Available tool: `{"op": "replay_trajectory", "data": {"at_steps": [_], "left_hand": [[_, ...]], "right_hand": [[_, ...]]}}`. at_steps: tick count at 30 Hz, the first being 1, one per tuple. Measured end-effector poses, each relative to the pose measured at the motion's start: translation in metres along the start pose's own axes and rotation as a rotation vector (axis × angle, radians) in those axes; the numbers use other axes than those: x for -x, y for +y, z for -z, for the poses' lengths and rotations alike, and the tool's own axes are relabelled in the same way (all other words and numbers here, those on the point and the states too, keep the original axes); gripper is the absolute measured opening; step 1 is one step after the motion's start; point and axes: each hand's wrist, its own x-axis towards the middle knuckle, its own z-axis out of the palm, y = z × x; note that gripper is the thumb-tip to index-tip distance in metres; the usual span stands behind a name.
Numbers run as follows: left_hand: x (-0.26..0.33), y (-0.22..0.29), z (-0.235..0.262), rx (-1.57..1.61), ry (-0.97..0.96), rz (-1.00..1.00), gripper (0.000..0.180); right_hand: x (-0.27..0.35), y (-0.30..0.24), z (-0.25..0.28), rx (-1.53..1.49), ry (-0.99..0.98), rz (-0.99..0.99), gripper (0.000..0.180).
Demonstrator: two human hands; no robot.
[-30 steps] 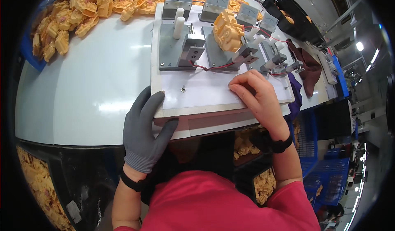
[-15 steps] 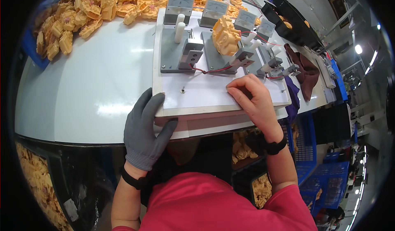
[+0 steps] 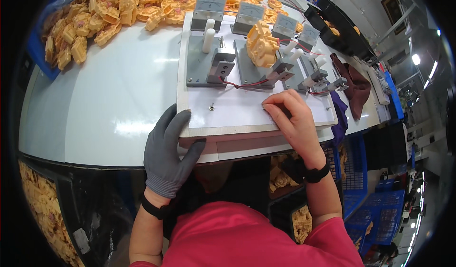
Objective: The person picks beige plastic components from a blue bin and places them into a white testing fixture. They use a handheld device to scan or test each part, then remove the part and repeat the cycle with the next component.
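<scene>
My left hand, in a grey knit glove, grips the near left corner of a white test box, thumb along its front side and fingers at its left edge. My bare right hand is closed in a pinch at the front of the box's top; what lies between its fingertips is hidden. A small toggle switch stands on the panel between my hands. Farther back, a light orange plastic housing sits on the second grey fixture. A grey clamp block stands on the leftmost fixture, beside white posts.
Several dial meters line the box's back, with red wires in front. Orange housings are heaped at the far left. A brown cloth and a purple cloth lie right. Blue crates stand below the table.
The whole view has shifted very slightly. Both hands keep their places on the box, and the orange housing stays on its fixture.
</scene>
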Motion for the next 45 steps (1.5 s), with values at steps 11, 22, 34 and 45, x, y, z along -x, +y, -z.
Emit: {"op": "replay_trajectory", "data": {"at_steps": [11,22,34,45], "left_hand": [[-0.002,0.001,0.001,0.004,0.010,-0.021,0.058],[0.000,-0.001,-0.001,-0.007,0.036,-0.031,0.060],[-0.001,-0.002,0.000,-0.008,0.036,-0.053,0.059],[-0.001,-0.003,0.000,0.038,0.054,-0.047,0.056]], "right_hand": [[-0.001,-0.001,0.000,-0.015,-0.025,-0.051,0.009],[-0.001,0.003,0.000,0.046,-0.012,0.058,0.007],[0.000,0.002,-0.002,0.029,-0.041,0.004,0.004],[-0.005,-0.007,0.016,-0.009,-0.050,-0.160,0.009]]}}
